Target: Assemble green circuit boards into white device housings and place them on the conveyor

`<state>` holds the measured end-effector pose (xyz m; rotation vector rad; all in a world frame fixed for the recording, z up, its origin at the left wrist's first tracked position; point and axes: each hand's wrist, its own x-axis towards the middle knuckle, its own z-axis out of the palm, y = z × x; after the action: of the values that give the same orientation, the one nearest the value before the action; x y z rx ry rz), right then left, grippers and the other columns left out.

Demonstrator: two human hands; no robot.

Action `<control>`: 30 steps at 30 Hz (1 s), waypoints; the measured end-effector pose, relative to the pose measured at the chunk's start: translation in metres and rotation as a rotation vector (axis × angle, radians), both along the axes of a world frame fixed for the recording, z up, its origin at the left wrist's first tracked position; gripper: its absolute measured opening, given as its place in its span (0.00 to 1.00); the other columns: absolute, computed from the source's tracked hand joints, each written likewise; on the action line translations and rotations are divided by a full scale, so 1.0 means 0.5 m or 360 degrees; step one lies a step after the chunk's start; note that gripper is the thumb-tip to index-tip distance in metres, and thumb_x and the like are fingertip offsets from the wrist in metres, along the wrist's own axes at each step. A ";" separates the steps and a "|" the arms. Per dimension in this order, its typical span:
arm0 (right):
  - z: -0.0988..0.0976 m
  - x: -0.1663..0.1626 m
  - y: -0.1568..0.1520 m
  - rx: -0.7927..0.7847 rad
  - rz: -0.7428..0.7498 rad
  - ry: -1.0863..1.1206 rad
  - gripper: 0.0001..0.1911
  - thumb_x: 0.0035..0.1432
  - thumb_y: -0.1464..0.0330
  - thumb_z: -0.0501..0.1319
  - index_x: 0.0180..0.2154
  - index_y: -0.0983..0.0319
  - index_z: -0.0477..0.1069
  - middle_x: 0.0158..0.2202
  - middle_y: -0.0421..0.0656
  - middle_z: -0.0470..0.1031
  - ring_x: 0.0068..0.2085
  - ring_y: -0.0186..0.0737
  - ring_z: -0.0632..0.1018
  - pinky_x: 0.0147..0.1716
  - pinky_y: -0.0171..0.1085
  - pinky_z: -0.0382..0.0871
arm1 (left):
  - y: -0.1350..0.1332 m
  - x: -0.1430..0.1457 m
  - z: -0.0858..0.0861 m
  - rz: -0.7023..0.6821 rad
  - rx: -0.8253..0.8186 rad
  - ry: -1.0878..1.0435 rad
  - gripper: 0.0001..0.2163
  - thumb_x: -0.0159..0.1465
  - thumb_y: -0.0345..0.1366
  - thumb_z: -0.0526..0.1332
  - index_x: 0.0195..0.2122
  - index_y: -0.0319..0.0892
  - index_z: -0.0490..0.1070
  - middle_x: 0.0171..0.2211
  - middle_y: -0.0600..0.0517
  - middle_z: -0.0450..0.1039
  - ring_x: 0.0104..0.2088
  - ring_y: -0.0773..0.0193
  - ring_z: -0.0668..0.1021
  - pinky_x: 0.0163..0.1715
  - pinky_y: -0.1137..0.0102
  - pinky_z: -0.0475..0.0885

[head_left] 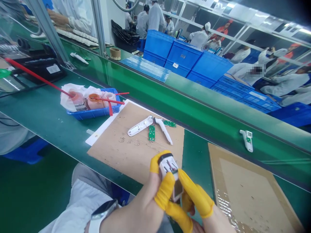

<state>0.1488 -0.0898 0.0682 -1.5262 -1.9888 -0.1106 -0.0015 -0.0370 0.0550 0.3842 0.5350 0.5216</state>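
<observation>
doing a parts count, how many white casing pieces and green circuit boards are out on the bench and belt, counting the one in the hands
white casing pieces: 4 – one held in both hands, two on the cardboard mat, one on the belt
green circuit boards: 2 – both loose on the mat
total: 6

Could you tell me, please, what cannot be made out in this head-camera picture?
- White device: its lower part is hidden by the yellow-capped fingers of the left hand and right hand.
- Right hand: mostly cut off by the bottom edge.
- Board markings: too small.
- Cups in the blue tray: contents hidden by tissue.
</observation>
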 end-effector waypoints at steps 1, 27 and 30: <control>0.002 0.008 0.004 -0.0040 0.0065 -0.0040 0.27 0.62 0.64 0.57 0.62 0.55 0.56 0.42 0.46 0.77 0.34 0.45 0.80 0.29 0.37 0.79 | 0.004 0.007 0.004 0.0078 -0.0005 0.0008 0.31 0.55 0.57 0.60 0.57 0.48 0.60 0.54 0.47 0.66 0.59 0.55 0.64 0.59 0.61 0.58; 0.029 0.039 0.057 0.0112 0.0397 -0.0372 0.09 0.64 0.71 0.54 0.44 0.68 0.68 0.43 0.53 0.73 0.45 0.46 0.70 0.40 0.42 0.65 | 0.015 0.050 0.033 0.0089 -0.0218 0.0245 0.40 0.46 0.61 0.64 0.55 0.42 0.59 0.55 0.43 0.66 0.58 0.53 0.66 0.61 0.59 0.56; 0.021 0.029 0.056 0.0088 0.0285 -0.0257 0.10 0.65 0.69 0.54 0.46 0.67 0.67 0.39 0.50 0.74 0.42 0.41 0.72 0.39 0.38 0.68 | 0.019 0.056 0.029 0.0175 -0.0099 0.0300 0.35 0.46 0.58 0.66 0.49 0.42 0.62 0.46 0.46 0.72 0.50 0.55 0.73 0.52 0.61 0.65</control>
<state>0.1633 -0.0618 0.0785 -1.3342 -2.2208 -0.2193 0.0264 -0.0273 0.0695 0.3478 0.7561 0.5764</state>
